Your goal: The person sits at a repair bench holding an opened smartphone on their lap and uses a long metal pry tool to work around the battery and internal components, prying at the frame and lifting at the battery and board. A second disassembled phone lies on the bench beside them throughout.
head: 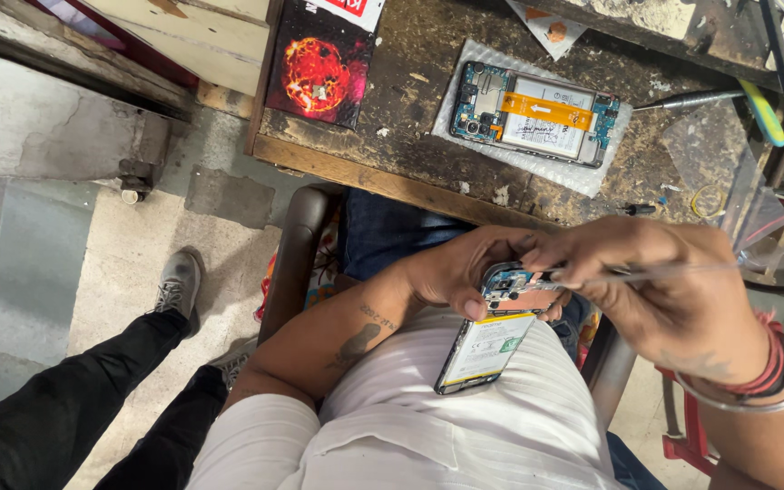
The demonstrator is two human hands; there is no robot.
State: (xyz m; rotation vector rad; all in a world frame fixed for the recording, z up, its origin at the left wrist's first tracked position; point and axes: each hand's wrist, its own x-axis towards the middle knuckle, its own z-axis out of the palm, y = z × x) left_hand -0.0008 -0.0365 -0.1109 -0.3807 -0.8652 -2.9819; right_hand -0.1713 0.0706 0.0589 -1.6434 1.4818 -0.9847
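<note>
My left hand (465, 268) grips the top end of an opened phone (487, 338), held against my chest with its battery and circuit board facing up. My right hand (655, 277) pinches a thin metal tool (673, 269) whose tip rests on the phone's upper circuit board, next to my left thumb. A second opened phone (537, 113), with an orange strip across its battery, lies on a clear plastic bag (592, 172) on the worn wooden workbench (410, 91).
A dark card with a red fiery picture (319, 68) lies at the bench's left end. A soldering-type tool (696, 100), a yellow-green handled tool (762, 113) and wires (778, 222) crowd the right side. Another person's black-trousered legs and grey shoe (179, 281) stand at lower left.
</note>
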